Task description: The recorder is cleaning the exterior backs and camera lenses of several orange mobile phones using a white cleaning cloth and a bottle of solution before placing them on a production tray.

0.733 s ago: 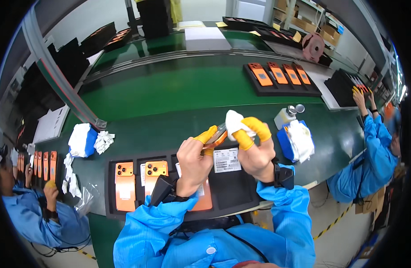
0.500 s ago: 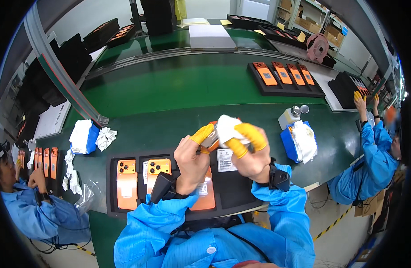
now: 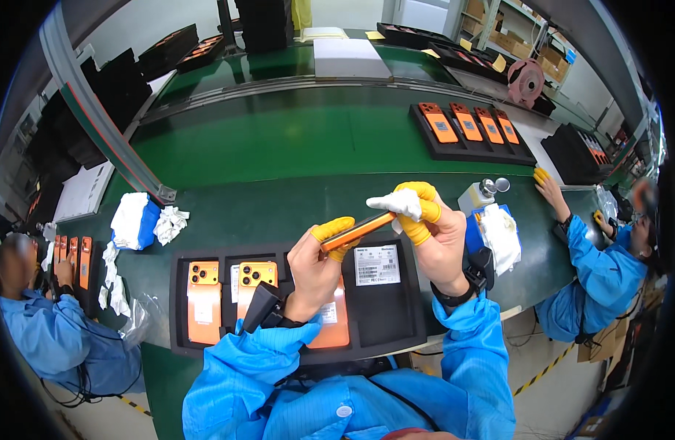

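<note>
My left hand (image 3: 313, 271), yellow covers on its fingertips, is closed on one end of an orange phone (image 3: 358, 232). The phone is held edge-on above a black foam tray (image 3: 411, 312), tilted with its right end higher. In my right hand (image 3: 438, 246), also with yellow fingertip covers, is a crumpled white cloth (image 3: 397, 202), pinched at the phone's raised end. Below, the tray holds several orange phones, among them a left one (image 3: 204, 312) and a middle one (image 3: 255, 274); my left forearm partly hides others. A printed white label (image 3: 377, 265) lies in the right compartment.
Blue boxes of white cloths stand at left (image 3: 148, 227) and right (image 3: 472, 236), the right one beside a pump bottle (image 3: 478, 195). Farther back sits another tray of orange phones (image 3: 469, 150). Co-workers in blue are at left (image 3: 66, 337) and right (image 3: 598, 271).
The phone has turned edge-on in my left hand. My right hand and the cloth have shifted to the phone's right end. The right co-worker's hands have left the stacked trays.
</note>
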The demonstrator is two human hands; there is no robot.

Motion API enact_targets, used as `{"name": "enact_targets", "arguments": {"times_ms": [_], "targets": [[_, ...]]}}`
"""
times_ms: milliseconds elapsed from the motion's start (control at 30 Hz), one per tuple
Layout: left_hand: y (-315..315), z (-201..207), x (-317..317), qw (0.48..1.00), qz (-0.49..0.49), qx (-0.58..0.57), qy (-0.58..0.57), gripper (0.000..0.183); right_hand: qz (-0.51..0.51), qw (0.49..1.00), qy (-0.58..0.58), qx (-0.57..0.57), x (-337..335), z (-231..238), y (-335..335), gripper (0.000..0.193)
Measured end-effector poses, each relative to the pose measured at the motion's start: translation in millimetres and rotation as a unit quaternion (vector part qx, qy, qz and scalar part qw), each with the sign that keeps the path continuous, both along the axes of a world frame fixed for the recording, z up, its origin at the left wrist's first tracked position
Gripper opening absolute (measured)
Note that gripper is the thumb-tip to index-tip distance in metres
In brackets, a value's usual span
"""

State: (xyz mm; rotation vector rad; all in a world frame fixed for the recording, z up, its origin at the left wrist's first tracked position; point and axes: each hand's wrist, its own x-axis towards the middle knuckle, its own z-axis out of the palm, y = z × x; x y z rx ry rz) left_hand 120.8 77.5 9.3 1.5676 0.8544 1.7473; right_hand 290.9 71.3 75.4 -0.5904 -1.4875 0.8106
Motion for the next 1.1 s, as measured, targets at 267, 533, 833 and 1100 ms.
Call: {"name": "enact_targets", "arguments": {"times_ms": [267, 533, 833, 1100], "targets": [[3, 0, -5, 0.994, -0.08, -0.042, -0.056, 0.024, 0.023, 0.999, 0.024, -0.011, -5, -2, 0, 0.022], [6, 7, -19, 0.779, -0.483, -0.357, -0.181, 0.044, -0.155, 0.98, -0.063, 0.106, -9, -11, 14, 0.026], [13, -19, -23, 0.754, -0.488, -0.384, -0.215, 0.038, -0.27, 0.91, -0.209, 0.234, -10, -15, 19, 0.046], [22, -11, -26, 0.733, -0.492, -0.364, -0.298, 0.034, -0.224, 0.903, -0.254, 0.263, -26, -15, 8, 0.04]]}}
